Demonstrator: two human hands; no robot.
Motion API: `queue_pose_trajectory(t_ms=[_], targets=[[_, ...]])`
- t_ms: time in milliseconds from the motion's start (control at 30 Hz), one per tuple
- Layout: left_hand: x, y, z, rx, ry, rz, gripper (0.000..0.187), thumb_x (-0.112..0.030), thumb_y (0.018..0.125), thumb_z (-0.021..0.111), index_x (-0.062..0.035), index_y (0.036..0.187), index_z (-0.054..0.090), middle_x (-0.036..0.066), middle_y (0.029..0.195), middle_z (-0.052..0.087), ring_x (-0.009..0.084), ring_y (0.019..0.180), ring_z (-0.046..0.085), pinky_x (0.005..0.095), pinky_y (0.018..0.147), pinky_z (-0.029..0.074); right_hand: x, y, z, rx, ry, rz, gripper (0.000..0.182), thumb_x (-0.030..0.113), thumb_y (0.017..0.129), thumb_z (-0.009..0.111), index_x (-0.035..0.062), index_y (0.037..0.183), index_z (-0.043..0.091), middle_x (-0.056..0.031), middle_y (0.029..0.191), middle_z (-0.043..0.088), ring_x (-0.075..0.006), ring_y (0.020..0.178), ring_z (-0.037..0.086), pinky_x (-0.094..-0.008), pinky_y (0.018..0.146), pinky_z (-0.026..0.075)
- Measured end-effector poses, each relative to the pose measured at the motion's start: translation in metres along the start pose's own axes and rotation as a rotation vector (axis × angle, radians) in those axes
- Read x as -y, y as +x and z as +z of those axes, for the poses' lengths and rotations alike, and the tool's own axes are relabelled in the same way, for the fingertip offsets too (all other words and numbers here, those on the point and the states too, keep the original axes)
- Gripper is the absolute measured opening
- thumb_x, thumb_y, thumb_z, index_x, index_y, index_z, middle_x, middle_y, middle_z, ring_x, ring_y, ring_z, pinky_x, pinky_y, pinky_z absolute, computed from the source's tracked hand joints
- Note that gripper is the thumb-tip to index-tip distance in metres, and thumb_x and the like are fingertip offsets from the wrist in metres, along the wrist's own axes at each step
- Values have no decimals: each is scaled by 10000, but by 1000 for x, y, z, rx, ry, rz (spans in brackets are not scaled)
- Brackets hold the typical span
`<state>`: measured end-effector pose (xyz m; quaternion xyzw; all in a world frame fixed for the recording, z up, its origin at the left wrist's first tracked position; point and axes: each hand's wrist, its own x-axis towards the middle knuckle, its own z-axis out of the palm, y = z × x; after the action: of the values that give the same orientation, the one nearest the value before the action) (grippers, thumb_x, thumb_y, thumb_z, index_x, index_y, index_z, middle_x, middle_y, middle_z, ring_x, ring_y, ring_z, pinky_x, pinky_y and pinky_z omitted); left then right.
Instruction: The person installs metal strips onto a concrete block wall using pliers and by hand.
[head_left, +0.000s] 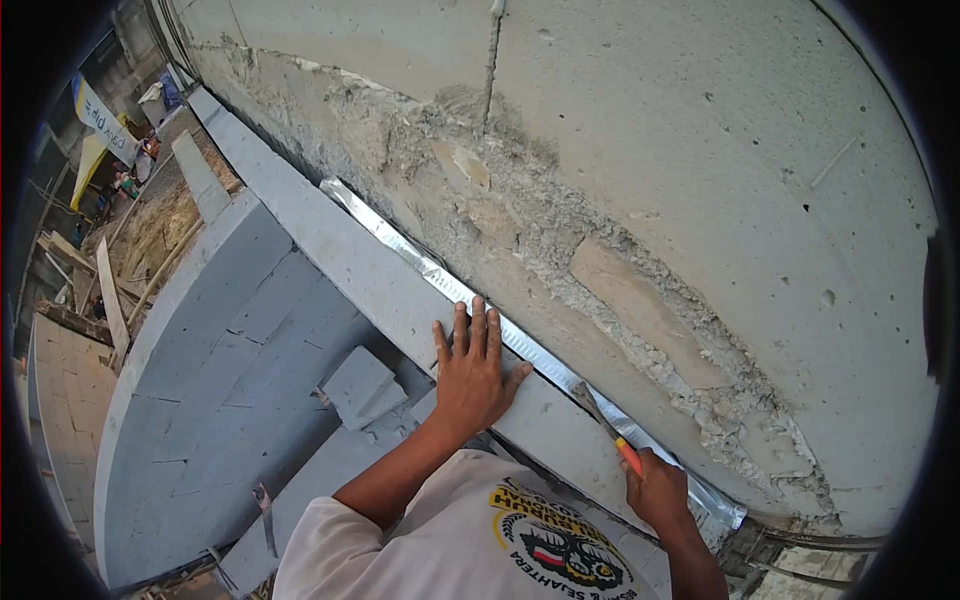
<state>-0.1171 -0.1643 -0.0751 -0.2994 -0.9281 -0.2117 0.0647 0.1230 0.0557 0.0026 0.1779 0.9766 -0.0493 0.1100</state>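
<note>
A shiny silver foil strip point(535, 351) runs along the seam between the top of a grey block wall point(350, 255) and the rough concrete wall point(700, 130). My left hand point(470, 380) lies flat with fingers spread, its fingertips at the strip's near edge and its palm over the block top. Further right, my right hand point(660, 490) is closed around the orange and yellow handle of a hand tool point(598, 410). The tool's grey metal end rests close to the strip; its exact kind does not show clearly.
Below on the left stands another grey block wall point(230, 330), with a broken block point(362, 385) in the corner. Wooden planks point(112, 295) and dug soil point(165, 225) lie beyond it. A white and blue banner point(105, 122) hangs at far left.
</note>
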Motion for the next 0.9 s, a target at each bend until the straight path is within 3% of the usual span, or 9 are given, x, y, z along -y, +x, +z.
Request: queue_pose_trajectory(t_ms=[133,200,267,367,467,633,767,833,900], targets=[[0,1,-3,-6,-19,-24,828,-476,954,647,55,1535,390,271,1638,289,473,1524,236,685,1203,127,22,9,-13,-92,260,-160,238,236,924,708,36,1031,638,-190,832,717,-363,657,706,-477,605,550],[7,0,-4,12,-7,-22,732,-412,978,616,8,1541,410,219,1643,315,423,1527,264,688,1200,145,28,8,-17,-340,517,-292,240,212,910,718,26,1038,639,-198,825,712,-368,651,705,-473,605,555],[15,1,-8,6,25,-17,694,-387,986,601,-9,1540,421,195,1644,327,394,1527,278,689,1198,154,20,12,-15,-317,529,-295,237,196,903,720,22,1037,632,-204,836,714,-388,668,709,-468,605,558],[16,-1,-7,3,45,-1,649,-356,995,581,-27,1536,434,162,1643,343,352,1524,303,694,1193,168,18,30,-1,48,-22,5,223,197,909,716,34,1025,616,-205,801,714,-400,701,714,-501,645,554],[20,6,-6,-35,44,-13,647,-361,997,575,-29,1535,434,157,1643,346,343,1524,306,701,1190,166,37,29,-20,81,182,-16,219,218,956,664,23,1045,619,-241,799,694,-453,727,689,-533,659,529],[19,-3,-6,-10,-15,13,690,-426,1000,567,-27,1543,420,167,1649,330,357,1541,269,701,1198,130,78,59,-37,-154,442,-235,185,139,961,659,12,1091,626,-216,779,691,-402,695,702,-467,627,527],[17,-2,-5,-44,-40,15,731,-446,976,592,-15,1538,415,221,1622,339,385,1536,264,698,1201,124,145,108,-71,-377,668,-464,274,73,932,690,18,1188,612,-213,970,731,-363,790,748,-410,662,584],[14,-1,-11,136,5,20,758,-466,1000,529,-2,1573,351,200,1664,274,358,1562,212,696,1211,82,178,139,-75,-581,673,-673,279,77,922,706,10,1175,607,-202,983,736,-356,799,752,-400,656,590],[14,-1,-15,96,-67,18,757,-461,997,529,-15,1579,341,198,1669,259,366,1563,201,697,1211,80,216,163,-83,-657,681,-812,305,81,922,708,-1,1193,596,-187,981,737,-364,798,749,-428,649,589]])
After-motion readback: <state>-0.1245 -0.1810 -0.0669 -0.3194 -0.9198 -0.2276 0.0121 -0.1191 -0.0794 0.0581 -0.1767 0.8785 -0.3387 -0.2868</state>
